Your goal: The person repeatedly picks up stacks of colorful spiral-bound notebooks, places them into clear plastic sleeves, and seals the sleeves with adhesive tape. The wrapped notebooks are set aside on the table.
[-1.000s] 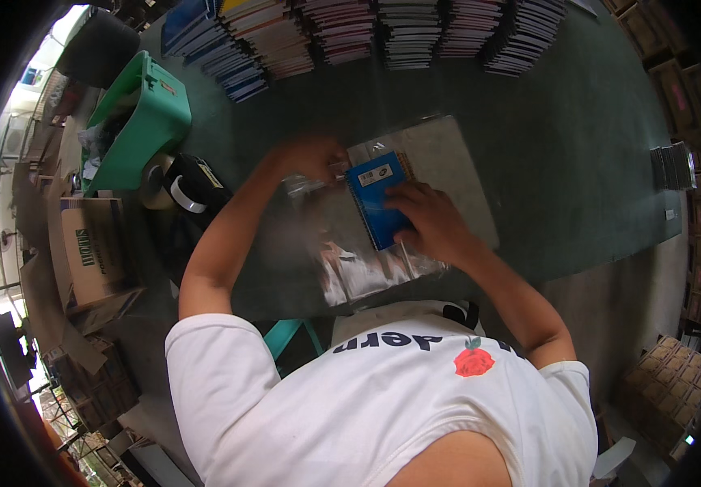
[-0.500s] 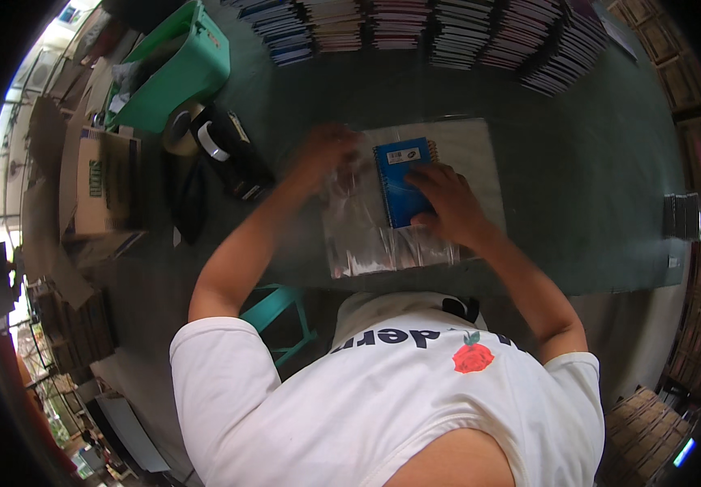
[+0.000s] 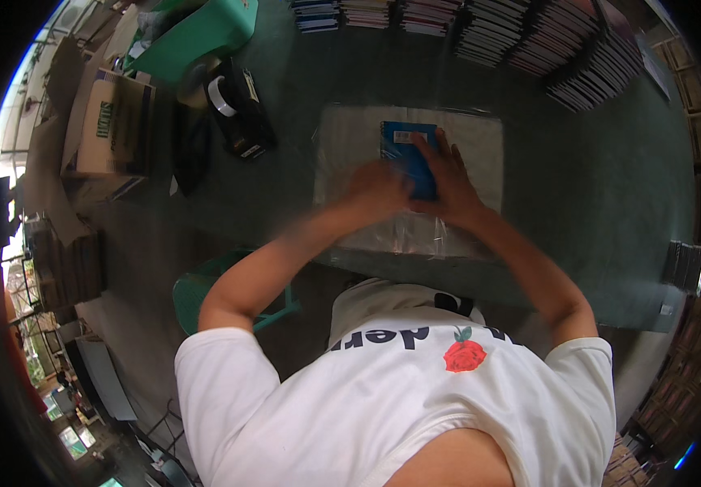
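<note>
Head view, looking down. My right hand lies flat on a blue booklet, fingers spread and pressed onto its cover; no pinch. The booklet carries a small pale rectangular label near its top edge, print too small to read. It sits on top of clear plastic sleeves, a pale rectangular pile w/ glossy wrinkled film along its near edge, approx. centre of the dark green surface.

My left hand is motion-blurred, just beside the booklet's left edge and over the sleeves; I cannot tell how its fingers are set.

Far edge of surface: rows of stacked booklets, spines in mixed dark and pale colours, fanned toward the right. Left of the sleeves, well apart: a black tape dispenser w/ a roll of shiny tape. Beyond it, top left, a green plastic crate. Further left, an open brown cardboard box w/ dark print on one flap. Right edge of the surface: a small dark stack, detail too small to tell. Below the surface on my left, a teal stool on the floor. White T-shirt w/ red rose print fills the lower frame.
</note>
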